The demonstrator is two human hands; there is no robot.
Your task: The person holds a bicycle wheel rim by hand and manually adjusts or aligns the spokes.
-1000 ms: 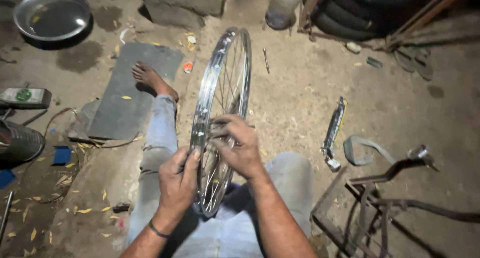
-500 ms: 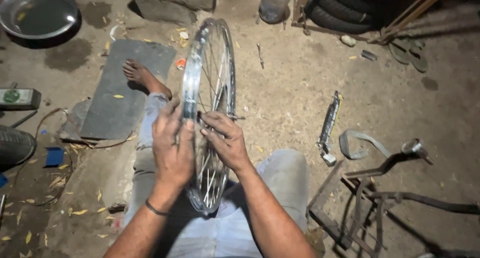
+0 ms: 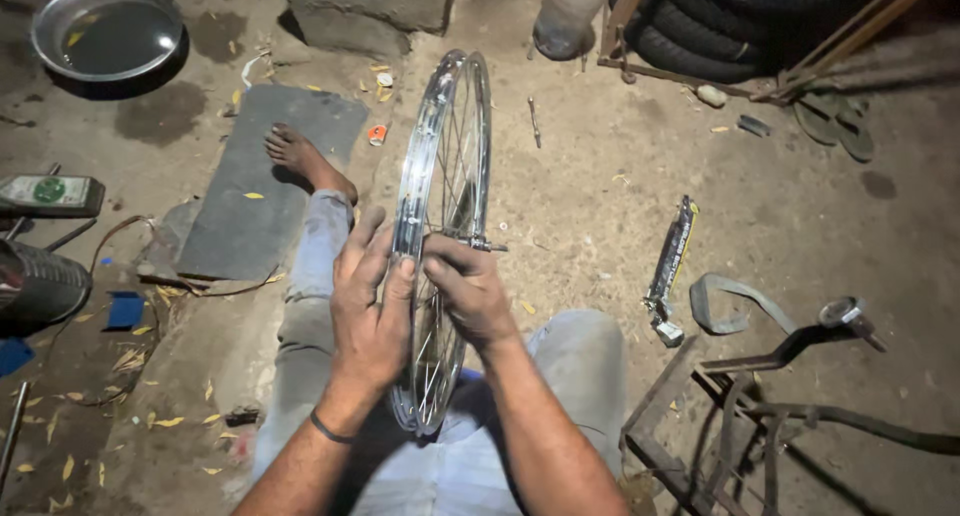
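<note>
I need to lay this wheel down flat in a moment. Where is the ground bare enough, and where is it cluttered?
Bare dirt lies right of the wheel, between it and the flat black tool, reaching up toward the stacked tyres. The frame parts crowd lower right. Left of the grey mat, a metal basin, a can and scraps crowd the ground.

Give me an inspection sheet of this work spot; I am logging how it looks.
Surface: bare dirt floor with dry leaves; a grey mat under the bare foot.
Job's things: spoked wheel upright between the legs.
Clutter: metal bowl, plastic bottle, bar tool, rubber strap, sandals.
Grips: left hand flat against the rim; right hand closed around the axle end.
Cables: a thin wire at the left.
Surroundings: stacked tyres, concrete block, metal frame.
</note>
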